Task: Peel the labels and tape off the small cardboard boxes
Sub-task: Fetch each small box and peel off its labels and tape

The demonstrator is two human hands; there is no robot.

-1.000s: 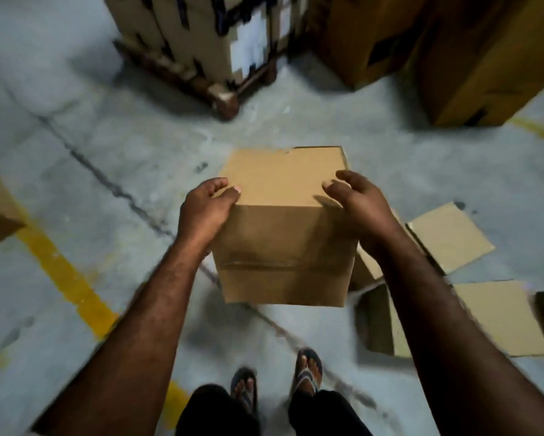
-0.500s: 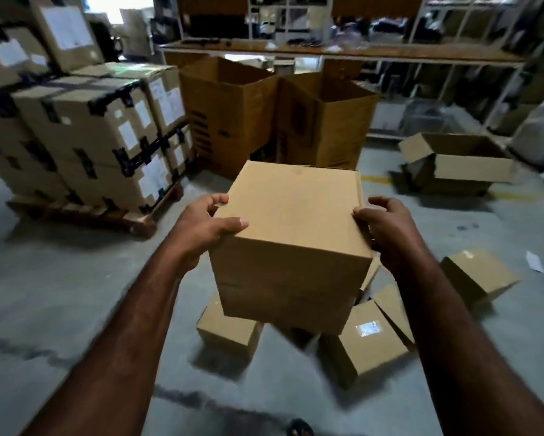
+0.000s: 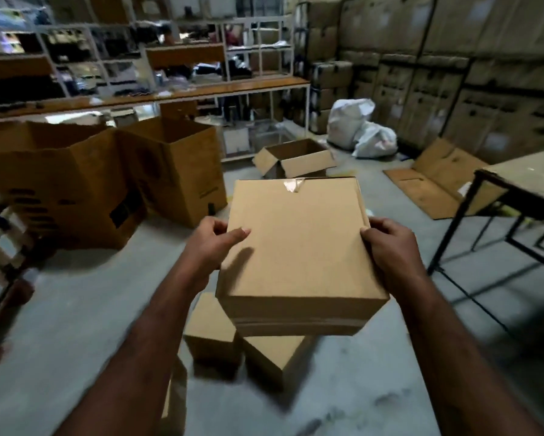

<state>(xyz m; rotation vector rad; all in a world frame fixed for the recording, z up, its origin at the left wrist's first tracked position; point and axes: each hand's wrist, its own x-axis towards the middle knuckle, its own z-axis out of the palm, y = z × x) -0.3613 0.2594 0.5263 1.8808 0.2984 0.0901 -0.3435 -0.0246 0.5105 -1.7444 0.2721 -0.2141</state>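
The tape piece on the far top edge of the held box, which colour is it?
Clear, glossy tape, shining whitish on the plain brown box; head view.

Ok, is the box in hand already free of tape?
No, a shiny strip of tape sits at the far top edge of the box.

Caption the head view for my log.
Both hands, left and right, hold a cardboard box with tape.

No text, label or number on any box is clear enough to read.
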